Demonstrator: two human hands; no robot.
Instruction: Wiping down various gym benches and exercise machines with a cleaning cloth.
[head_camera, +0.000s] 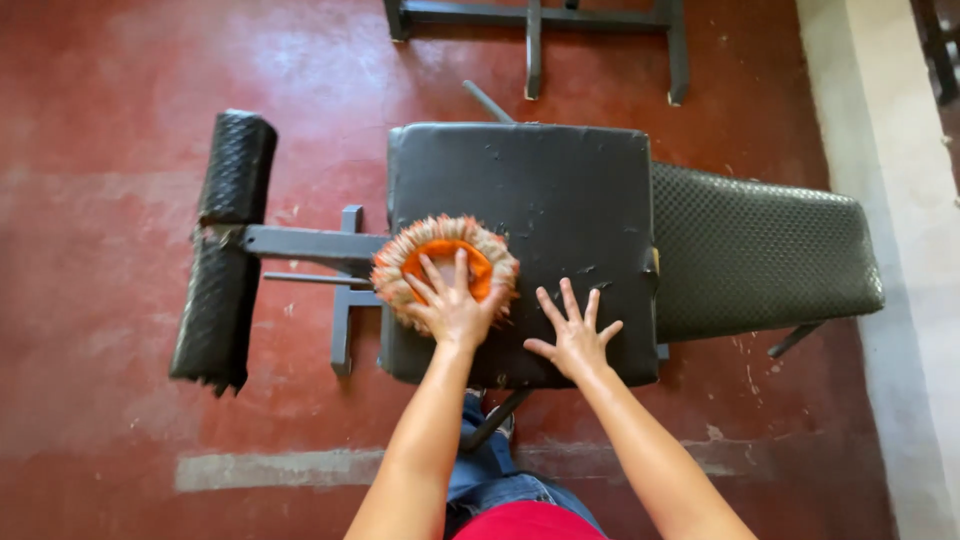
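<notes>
No packages, labels, signs or screens are visible anywhere in the head view.

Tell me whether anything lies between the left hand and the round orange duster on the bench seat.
Nothing does. The left hand lies flat right on the orange duster, which rests at the seat pad's left edge. The right hand is spread on the bare pad beside it, apart from the duster.

Bare seat pad (540, 190) beyond both hands; round orange mop head (445, 265) at its left edge.
</notes>
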